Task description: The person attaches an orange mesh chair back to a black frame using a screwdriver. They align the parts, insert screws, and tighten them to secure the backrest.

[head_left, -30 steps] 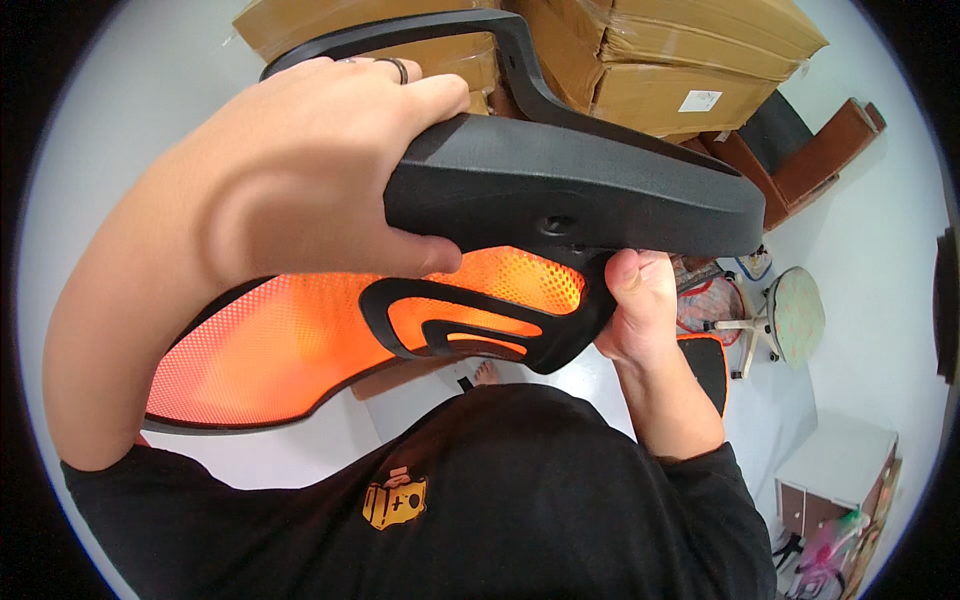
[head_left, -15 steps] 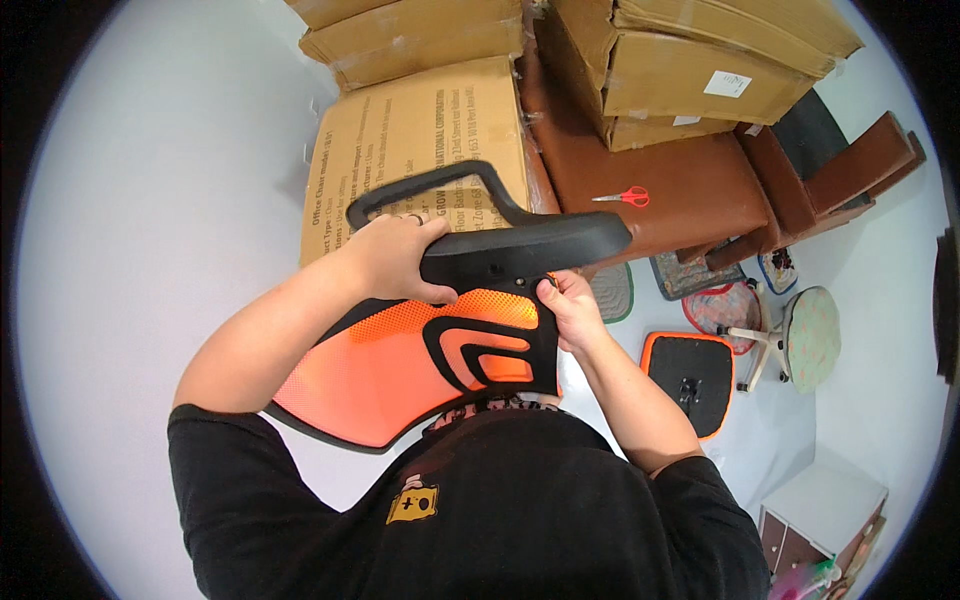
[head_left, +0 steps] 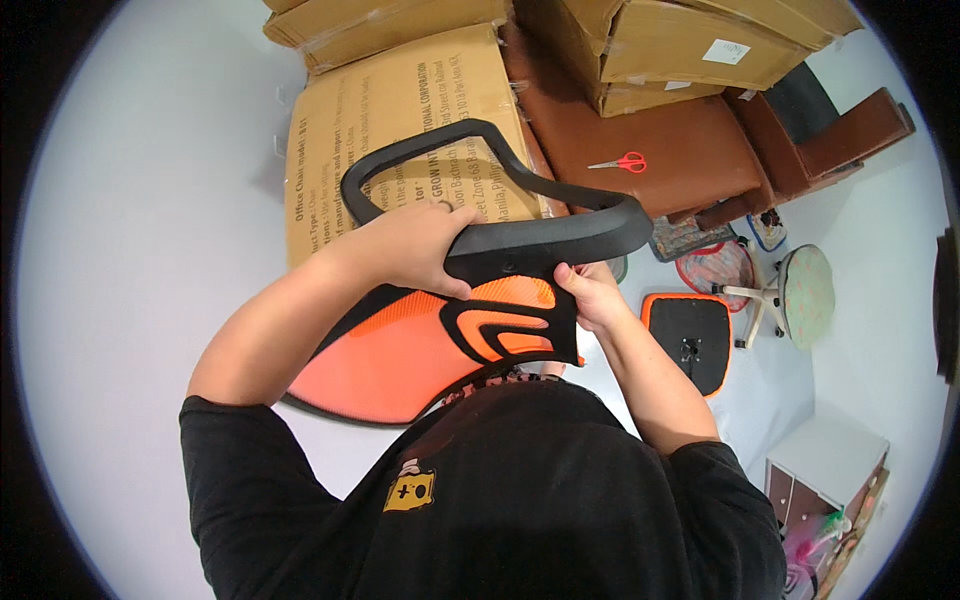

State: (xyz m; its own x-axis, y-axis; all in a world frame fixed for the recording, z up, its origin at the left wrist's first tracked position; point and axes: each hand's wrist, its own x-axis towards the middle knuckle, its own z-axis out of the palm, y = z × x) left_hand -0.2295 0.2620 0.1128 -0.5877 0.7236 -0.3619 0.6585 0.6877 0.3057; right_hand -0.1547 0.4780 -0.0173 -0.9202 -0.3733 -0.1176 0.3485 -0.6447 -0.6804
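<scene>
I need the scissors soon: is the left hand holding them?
No, the left hand grips the black armrest, and the red-handled scissors lie on the brown seat.

A white wall (head_left: pixel 885 340) rises on the right above a pale floor (head_left: pixel 768 385). Cardboard boxes (head_left: pixel 690 50) crowd a brown couch (head_left: pixel 650 125) (leather-like, by its sheen). Nearby stands a wheeled stool (head_left: pixel 806 290) with a round green seat; a white-topped cabinet (head_left: pixel 830 455) sits lower right.

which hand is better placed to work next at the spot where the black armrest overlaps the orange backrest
Probably the right hand: its thumb sits close to that overlap of black armrest and orange backrest, while the left hand holds the armrest farther left.
</scene>
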